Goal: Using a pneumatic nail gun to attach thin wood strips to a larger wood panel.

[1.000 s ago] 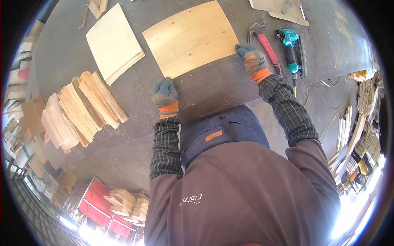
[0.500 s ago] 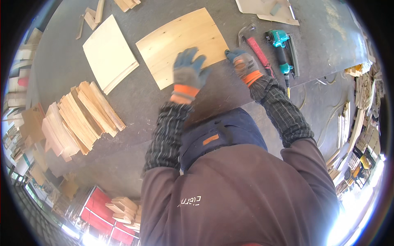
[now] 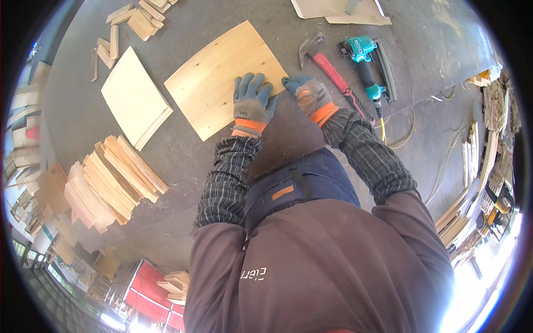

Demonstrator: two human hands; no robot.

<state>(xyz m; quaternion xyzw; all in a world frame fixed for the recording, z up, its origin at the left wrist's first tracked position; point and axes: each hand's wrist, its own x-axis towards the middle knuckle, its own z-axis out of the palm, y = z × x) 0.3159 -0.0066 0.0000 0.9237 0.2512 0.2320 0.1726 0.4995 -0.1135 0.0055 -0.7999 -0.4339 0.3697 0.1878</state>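
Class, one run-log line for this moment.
left hand: over near edge of plywood sheet | right hand: at its right corner | right of sheet: hammer, teal power tool

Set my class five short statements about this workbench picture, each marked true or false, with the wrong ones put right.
1. The fingers of the left hand lie over the plywood panel. True.
2. The right hand is gripping a hammer. False: its fingertips are at the panel's right-hand corner.
3. The teal and black power tool lies to the right of the red-handled hammer. True.
4. The wooden strips lie to the right of the panel. False: the wooden strips are to its left.
5. Both hands are gloved. True.
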